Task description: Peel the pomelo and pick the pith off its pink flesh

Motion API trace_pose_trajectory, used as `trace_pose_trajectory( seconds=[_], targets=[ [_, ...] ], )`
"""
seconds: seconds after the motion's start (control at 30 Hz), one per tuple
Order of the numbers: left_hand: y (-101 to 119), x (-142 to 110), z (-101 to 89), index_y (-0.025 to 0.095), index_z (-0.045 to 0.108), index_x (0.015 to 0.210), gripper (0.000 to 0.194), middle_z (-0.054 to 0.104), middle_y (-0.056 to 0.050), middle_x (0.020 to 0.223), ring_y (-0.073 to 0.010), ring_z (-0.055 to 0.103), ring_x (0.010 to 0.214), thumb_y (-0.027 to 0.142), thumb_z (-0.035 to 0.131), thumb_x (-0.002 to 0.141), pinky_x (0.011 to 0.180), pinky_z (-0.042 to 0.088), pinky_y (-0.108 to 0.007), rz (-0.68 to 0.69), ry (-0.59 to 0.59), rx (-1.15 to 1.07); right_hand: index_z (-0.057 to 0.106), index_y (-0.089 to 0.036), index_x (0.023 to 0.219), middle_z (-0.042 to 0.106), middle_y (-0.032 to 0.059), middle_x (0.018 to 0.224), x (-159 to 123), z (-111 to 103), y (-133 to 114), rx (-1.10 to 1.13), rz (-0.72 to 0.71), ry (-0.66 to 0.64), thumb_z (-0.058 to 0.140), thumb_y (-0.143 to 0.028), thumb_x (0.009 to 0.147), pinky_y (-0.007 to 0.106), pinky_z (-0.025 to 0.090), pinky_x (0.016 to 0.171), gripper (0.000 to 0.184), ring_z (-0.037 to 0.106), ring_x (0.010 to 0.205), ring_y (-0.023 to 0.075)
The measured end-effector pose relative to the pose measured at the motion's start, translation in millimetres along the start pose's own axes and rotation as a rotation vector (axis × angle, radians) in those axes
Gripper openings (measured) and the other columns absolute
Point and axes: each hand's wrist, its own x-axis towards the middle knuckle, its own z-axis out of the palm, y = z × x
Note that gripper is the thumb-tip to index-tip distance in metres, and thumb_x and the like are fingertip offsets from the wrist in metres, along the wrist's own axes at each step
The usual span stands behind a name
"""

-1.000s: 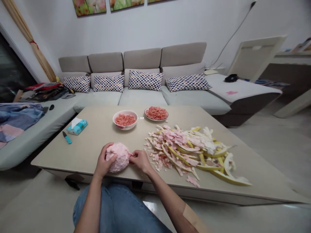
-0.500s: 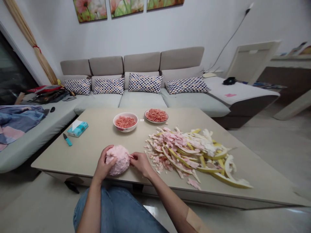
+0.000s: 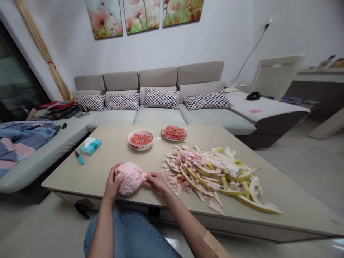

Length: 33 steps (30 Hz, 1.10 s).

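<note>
A peeled pomelo (image 3: 130, 179), round and covered in pink pith, rests near the front edge of the table. My left hand (image 3: 113, 182) is wrapped round its left side. On the other side, my right hand (image 3: 156, 182) pinches a strip of pink pith (image 3: 145, 176) that sticks out from the fruit. To the right lies a heap of pomelo peel (image 3: 209, 170), yellow rind strips mixed with pink and white pith scraps. Farther back stand a white bowl (image 3: 141, 147) and a dark-rimmed plate (image 3: 174, 139), both holding reddish pomelo flesh.
A small knife with a turquoise handle (image 3: 80, 158) lies at the left of the table (image 3: 113, 143), beside a blue tissue pack (image 3: 90, 146). Behind the table runs a grey sofa (image 3: 158, 116) with checked cushions. Clothes (image 3: 24, 139) lie on its left arm.
My right hand has drawn slightly away from the pomelo, and more of the pith strip shows between them. The camera view has tilted up a little.
</note>
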Motion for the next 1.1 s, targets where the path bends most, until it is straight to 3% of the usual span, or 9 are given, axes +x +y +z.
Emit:
trace_pose_trajectory(
  seconds=[0.13,0.3,0.43,0.5,0.67,0.9,1.0,1.1],
  targets=[
    [2.2,-3.9,-5.8,0.023,0.053,0.13,0.056,0.055,-0.009,0.136,-0.0257,0.051,0.127,0.047,0.066,0.081,0.109,0.039,-0.038,0.058,0.053,0.024,0.063,-0.014,0.08,0.071,0.0042,0.074,-10.9,2.9,-4.0,0.015,-0.02,-0.092,0.068,-0.023,0.078,0.021,0.057,0.06,0.01,0.07,0.066,0.0135],
    [-0.5,-5.7,-11.8,0.022,0.058,0.125,0.044,0.053,-0.009,0.139,-0.0253,0.045,0.133,0.043,0.061,0.085,0.114,0.031,-0.039,0.088,0.052,0.025,0.062,-0.014,0.081,0.069,0.0022,0.07,-14.4,15.8,-14.7,-0.22,-0.081,-0.072,0.064,-0.021,0.077,0.018,0.05,0.046,0.008,0.067,0.058,0.0133],
    [-5.6,-3.4,-13.0,0.023,0.055,0.124,0.044,0.053,-0.008,0.137,-0.0251,0.048,0.13,0.045,0.059,0.086,0.111,0.035,-0.039,0.068,0.041,0.0,0.066,-0.014,0.088,0.073,0.0037,0.079,-12.0,16.1,-25.6,-0.17,0.027,-0.255,0.061,-0.02,0.073,0.018,0.052,0.05,0.017,0.069,0.061,0.0132],
    [-7.5,-1.4,-12.8,0.022,0.053,0.125,0.049,0.055,-0.009,0.134,-0.026,0.05,0.127,0.049,0.058,0.085,0.109,0.037,-0.04,0.048,0.052,0.042,0.068,-0.013,0.087,0.073,0.0034,0.076,-12.1,15.4,-28.6,-0.157,0.03,-0.287,0.059,-0.018,0.071,0.018,0.053,0.052,0.019,0.068,0.061,0.0129],
    [-4.5,2.2,-9.7,0.021,0.051,0.127,0.064,0.056,-0.01,0.13,-0.027,0.053,0.121,0.05,0.071,0.074,0.108,0.038,-0.043,0.002,0.073,0.198,0.069,-0.014,0.075,0.071,0.0014,0.063,-12.1,19.5,-24.3,-0.223,-0.017,-0.231,0.054,-0.013,0.068,0.019,0.053,0.055,0.017,0.066,0.056,0.0123],
    [-2.0,5.9,-5.0,0.021,0.056,0.123,0.058,0.06,-0.008,0.124,-0.0254,0.056,0.117,0.047,0.071,0.074,0.102,0.044,-0.039,-0.033,0.134,0.168,0.063,-0.015,0.064,0.068,-0.0003,0.054,-0.1,23.3,-4.2,-0.298,-0.066,-0.054,0.053,-0.011,0.067,0.018,0.05,0.053,0.012,0.064,0.053,0.0132],
    [-5.8,5.4,-5.7,0.021,0.055,0.124,0.059,0.059,-0.009,0.126,-0.0257,0.056,0.118,0.048,0.071,0.074,0.102,0.045,-0.039,-0.059,0.178,0.111,0.064,-0.016,0.068,0.07,0.0006,0.059,-2.7,21.2,-2.8,-0.256,-0.069,-0.12,0.054,-0.013,0.07,0.02,0.052,0.056,0.01,0.066,0.056,0.0135],
    [-6.6,4.0,-7.3,0.021,0.055,0.125,0.059,0.057,-0.01,0.13,-0.0261,0.054,0.121,0.047,0.07,0.075,0.105,0.042,-0.04,-0.042,0.203,0.149,0.069,-0.015,0.086,0.072,0.002,0.07,-8.8,18.8,-6.4,-0.231,-0.12,-0.194,0.057,-0.02,0.076,0.022,0.053,0.057,0.017,0.067,0.061,0.0142]
  ],
)
